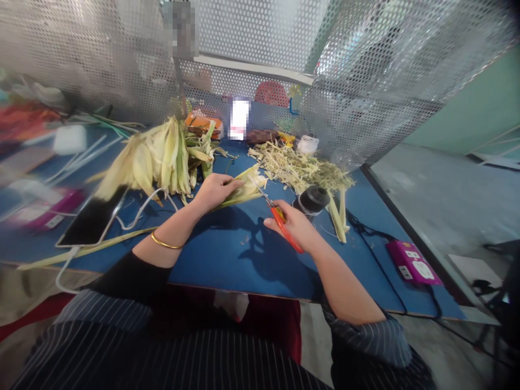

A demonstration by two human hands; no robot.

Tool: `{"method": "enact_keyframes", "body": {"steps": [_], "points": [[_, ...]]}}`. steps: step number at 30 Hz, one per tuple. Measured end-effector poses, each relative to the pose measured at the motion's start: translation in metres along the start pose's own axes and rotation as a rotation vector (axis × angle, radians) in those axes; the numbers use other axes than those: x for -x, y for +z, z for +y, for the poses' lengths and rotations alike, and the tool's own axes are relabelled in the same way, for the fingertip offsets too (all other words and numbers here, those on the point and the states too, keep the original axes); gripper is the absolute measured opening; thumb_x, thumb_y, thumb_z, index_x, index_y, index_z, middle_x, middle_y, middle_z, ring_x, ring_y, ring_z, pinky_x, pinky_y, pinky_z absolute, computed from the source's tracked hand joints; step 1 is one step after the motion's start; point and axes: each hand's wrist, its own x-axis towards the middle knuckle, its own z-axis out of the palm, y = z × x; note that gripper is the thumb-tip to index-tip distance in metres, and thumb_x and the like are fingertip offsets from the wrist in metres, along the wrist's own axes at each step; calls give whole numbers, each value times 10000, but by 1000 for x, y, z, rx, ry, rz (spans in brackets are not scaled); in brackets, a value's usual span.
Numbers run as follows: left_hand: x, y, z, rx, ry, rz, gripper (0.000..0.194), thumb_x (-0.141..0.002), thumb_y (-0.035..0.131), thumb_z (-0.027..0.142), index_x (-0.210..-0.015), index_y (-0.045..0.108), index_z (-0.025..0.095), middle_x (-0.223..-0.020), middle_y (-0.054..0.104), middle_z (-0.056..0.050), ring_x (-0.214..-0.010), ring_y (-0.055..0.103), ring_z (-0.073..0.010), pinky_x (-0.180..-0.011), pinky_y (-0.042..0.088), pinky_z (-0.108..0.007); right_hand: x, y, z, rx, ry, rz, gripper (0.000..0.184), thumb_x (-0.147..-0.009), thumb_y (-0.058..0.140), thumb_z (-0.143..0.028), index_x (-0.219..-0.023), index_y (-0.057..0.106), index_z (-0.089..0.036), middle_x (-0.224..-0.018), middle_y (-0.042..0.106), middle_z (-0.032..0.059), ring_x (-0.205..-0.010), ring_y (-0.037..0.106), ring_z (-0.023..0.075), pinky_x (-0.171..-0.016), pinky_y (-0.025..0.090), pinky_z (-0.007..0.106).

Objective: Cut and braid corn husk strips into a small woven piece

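Note:
My left hand (216,190) pinches a pale corn husk (251,183) above the table, its far end spread toward the right. In my right hand (296,223) is a pair of scissors (280,219) with red-orange handles, the blades pointing up and left against the husk's edge. Whether the blades are parted is hard to make out. A large bundle of corn husks (158,157) lies behind and left of my left hand. Beyond the scissors spreads a heap of cut husk scraps (300,162). A black spool of thread (312,200) stands just beside my right hand.
A phone (92,219) with a white cable lies at the left. At the right a purple power strip (413,264) trails black cords over the blue table (227,254). Perforated, plastic-covered panels (252,32) rise behind. A long husk strip (117,238) lies near the front edge.

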Motion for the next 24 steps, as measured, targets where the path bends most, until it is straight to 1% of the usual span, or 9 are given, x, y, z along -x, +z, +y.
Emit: {"method": "enact_keyframes", "body": {"steps": [6, 10, 12, 17, 21, 24], "points": [[0, 2, -3, 86, -36, 50, 473, -765, 560, 516, -494, 362, 181, -499, 232, 47, -495, 238, -83, -477, 178, -261, -1, 0, 1, 33, -2, 8, 525, -758, 572, -611, -1105, 555, -216, -741, 578, -1, -614, 484, 138, -600, 403, 270], [0, 3, -2, 107, -15, 9, 462, -748, 582, 507, -489, 390, 175, -497, 234, 48, -497, 242, -82, -474, 179, -257, -4, 2, 7, 8, -27, 24, 539, -755, 581, -610, -1117, 564, -211, -740, 590, 7, -619, 501, 145, -593, 415, 265], [0, 3, -1, 89, 0, -7, 452, -743, 589, 492, -485, 400, 173, -497, 242, 48, -501, 250, -83, -479, 188, -257, -7, 5, 9, -7, -31, 45, 518, -761, 580, -605, -1094, 582, -208, -767, 620, 24, -631, 523, 151, -599, 426, 264], [1, 2, 1, 61, -7, 26, 437, -746, 586, 457, -478, 390, 173, -494, 253, 45, -505, 273, -86, -493, 198, -264, -10, 13, 12, -23, -24, 80, 460, -788, 554, -597, -999, 622, -194, -803, 667, 45, -650, 561, 155, -635, 447, 263], [1, 2, 0, 133, -52, -23, 443, -748, 582, 478, -492, 377, 180, -500, 242, 46, -500, 256, -85, -493, 183, -270, -5, 16, 8, 13, -26, 123, 457, -785, 560, -596, -969, 634, -185, -722, 648, 27, -609, 530, 143, -617, 431, 256], [1, 1, 1, 142, -46, -47, 455, -761, 566, 502, -507, 367, 182, -510, 245, 45, -507, 245, -86, -498, 178, -271, -2, 18, 5, 21, -28, 146, 450, -786, 559, -594, -937, 640, -178, -649, 612, 11, -563, 487, 129, -592, 410, 249]]}}
